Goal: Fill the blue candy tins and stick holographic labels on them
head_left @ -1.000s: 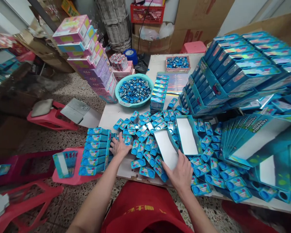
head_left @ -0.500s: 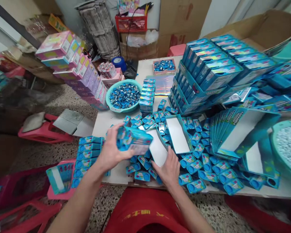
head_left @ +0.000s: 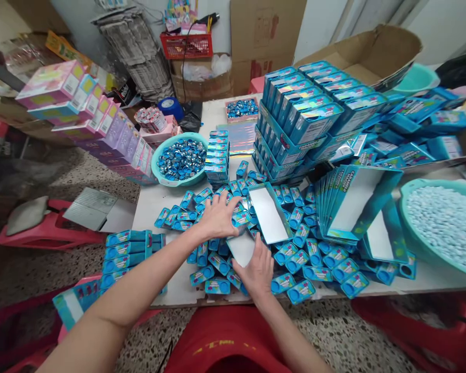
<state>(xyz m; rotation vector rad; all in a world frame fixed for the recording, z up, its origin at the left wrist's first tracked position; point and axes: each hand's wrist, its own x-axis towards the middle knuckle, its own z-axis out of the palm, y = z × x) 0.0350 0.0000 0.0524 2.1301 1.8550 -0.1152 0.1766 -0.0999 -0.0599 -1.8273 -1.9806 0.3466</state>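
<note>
My left hand (head_left: 219,217) reaches over the far end of a shallow blue display tray with a white inside (head_left: 243,251). Its thumb and fingers are around a small blue printed box (head_left: 241,218); the hand covers whatever else is beneath it. At the near right side of that tray, my right hand (head_left: 255,267) grips the edge, thumb on the inner side. A second display tray (head_left: 271,215), with a white bottom, lies just to the right. Many loose small blue boxes (head_left: 217,286) are spread around and under both trays.
Stacked filled trays (head_left: 295,124) stand at the back right, near nested trays (head_left: 345,202). A green basin of blue-and-silver caps (head_left: 181,158) is at the left, a basin of pale candies (head_left: 446,217) far right. Blue boxes (head_left: 126,254) sit at the table's left edge.
My left hand has moved right and forward, bringing the blue boxes it carried over the tray's far end. The right hand stays on the tray's edge. The whole view has shifted slightly.
</note>
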